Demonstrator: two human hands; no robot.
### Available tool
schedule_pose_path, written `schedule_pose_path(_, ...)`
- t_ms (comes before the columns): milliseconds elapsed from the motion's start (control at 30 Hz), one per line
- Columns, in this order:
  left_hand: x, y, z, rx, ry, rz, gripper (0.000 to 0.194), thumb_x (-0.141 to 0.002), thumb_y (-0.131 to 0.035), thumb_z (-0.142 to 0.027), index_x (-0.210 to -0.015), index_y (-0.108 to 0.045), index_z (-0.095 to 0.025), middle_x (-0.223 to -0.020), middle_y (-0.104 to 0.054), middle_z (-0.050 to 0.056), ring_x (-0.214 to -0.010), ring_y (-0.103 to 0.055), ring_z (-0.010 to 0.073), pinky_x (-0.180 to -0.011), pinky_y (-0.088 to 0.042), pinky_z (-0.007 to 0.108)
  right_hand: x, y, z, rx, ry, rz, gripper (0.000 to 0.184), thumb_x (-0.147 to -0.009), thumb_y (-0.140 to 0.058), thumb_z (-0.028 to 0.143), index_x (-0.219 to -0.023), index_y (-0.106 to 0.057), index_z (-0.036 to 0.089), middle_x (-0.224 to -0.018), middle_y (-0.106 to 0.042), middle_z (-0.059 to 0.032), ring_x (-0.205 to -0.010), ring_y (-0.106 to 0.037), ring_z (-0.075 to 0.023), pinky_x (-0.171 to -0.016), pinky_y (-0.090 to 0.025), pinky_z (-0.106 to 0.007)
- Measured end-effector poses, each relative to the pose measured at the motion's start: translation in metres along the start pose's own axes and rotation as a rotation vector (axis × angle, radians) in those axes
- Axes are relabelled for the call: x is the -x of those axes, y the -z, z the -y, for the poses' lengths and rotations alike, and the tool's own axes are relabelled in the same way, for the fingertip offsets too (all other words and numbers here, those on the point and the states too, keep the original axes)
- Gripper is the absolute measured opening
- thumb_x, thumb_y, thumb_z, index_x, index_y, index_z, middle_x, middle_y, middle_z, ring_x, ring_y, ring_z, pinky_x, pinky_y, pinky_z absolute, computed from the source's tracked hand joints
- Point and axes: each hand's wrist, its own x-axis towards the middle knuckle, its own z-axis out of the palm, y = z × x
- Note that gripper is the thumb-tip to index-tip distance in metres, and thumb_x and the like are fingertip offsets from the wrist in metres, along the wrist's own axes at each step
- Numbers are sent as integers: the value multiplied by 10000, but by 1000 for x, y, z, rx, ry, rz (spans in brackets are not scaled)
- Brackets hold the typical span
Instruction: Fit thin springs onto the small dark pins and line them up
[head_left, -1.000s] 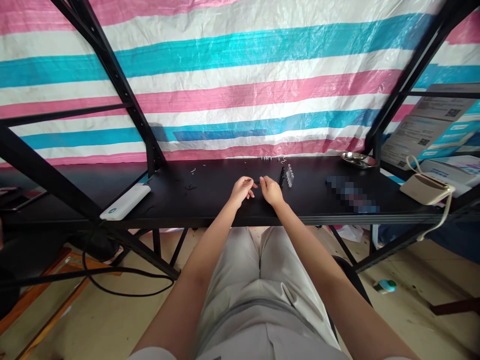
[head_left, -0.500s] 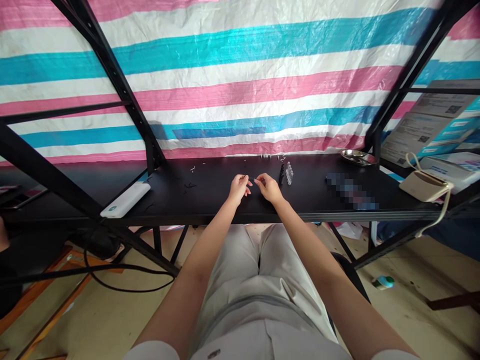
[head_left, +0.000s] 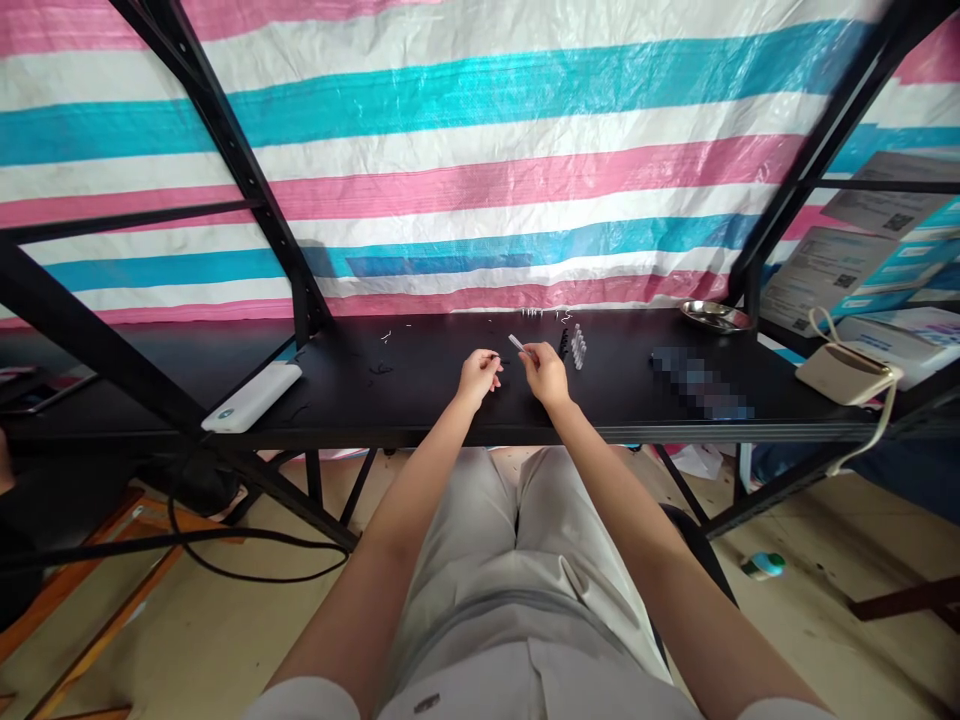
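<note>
Over the middle of the black table [head_left: 435, 415], my right hand [head_left: 547, 374] pinches a small clear whitish tube [head_left: 517, 343], its free end pointing up and to the left. A short gap away is my left hand [head_left: 478, 377], thumb and index finger together at a tiny dark thing too small to name, the other fingers curled. Just right of my right hand stand several similar clear tubes [head_left: 578, 346] in a row. Beside them is a row of small black pieces [head_left: 564, 344], partly hidden by the hand. Several small white pieces [head_left: 532, 313] line the back edge.
A white power bank [head_left: 252, 398] lies at the left, near thin dark scraps [head_left: 380, 369]. To the right are a round metal dish [head_left: 715, 316], a blurred-out patch [head_left: 701, 384] and a beige pouch with a strap [head_left: 847, 373]. Black frame posts [head_left: 259, 190] flank the striped sheet.
My hands have drawn slightly apart. The clear tube now shows tilted up in my right hand, where a dark piece spanned both hands' fingertips before.
</note>
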Motion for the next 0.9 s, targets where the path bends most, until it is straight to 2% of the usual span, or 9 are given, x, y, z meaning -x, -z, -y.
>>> schedule_pose_path(100, 1, 0, 0, -52, -30, 128, 82, -797, -576, -128, -873, -547, -126, -655, -579, -22, -364, -491, 37, -332, -293, 153, 1, -1, -1, -65, 81, 117, 236, -874, -450, 328, -978, -600, 179, -828, -583, -51, -743, -544, -157, -685, -421, -252)
schedule_pose_path(233, 2, 0, -1, -33, 0, 163, 56, -780, -578, -101, -820, -545, -122, -636, -583, -20, -380, -499, 36, -341, -291, 149, 1, -5, -4, -149, 89, 216, 209, -861, -462, 304, -956, -606, 187, -860, -628, -47, -756, -571, -154, -708, -429, -257)
schedule_pose_path(467, 2, 1, -2, -6, 2, 154, 87, -779, -600, -157, -807, -522, -129, -638, -579, -21, -367, -489, 40, -337, -290, 158, 1, -6, -8, -271, 86, 256, 214, -848, -453, 286, -984, -585, 186, -870, -648, -40, -774, -589, -148, -727, -433, -259)
schedule_pose_path(700, 2, 2, 2, -22, -68, 170, 198, -738, -671, -270, -760, -521, -142, -550, -543, -46, -378, -470, 36, -350, -287, 150, -1, -3, -5, -206, 75, 289, 187, -813, -486, 326, -860, -592, 180, -715, -601, -7, -607, -511, -121, -611, -400, -229)
schedule_pose_path(900, 5, 2, -2, -36, -22, 226, 196, -757, -648, -298, -804, -547, -137, -672, -629, 8, -397, -497, 41, -359, -293, 160, 0, 13, -11, -75, -16, 277, 146, -764, -537, 321, -749, -590, 186, -661, -598, 4, -589, -518, -119, -590, -383, -226)
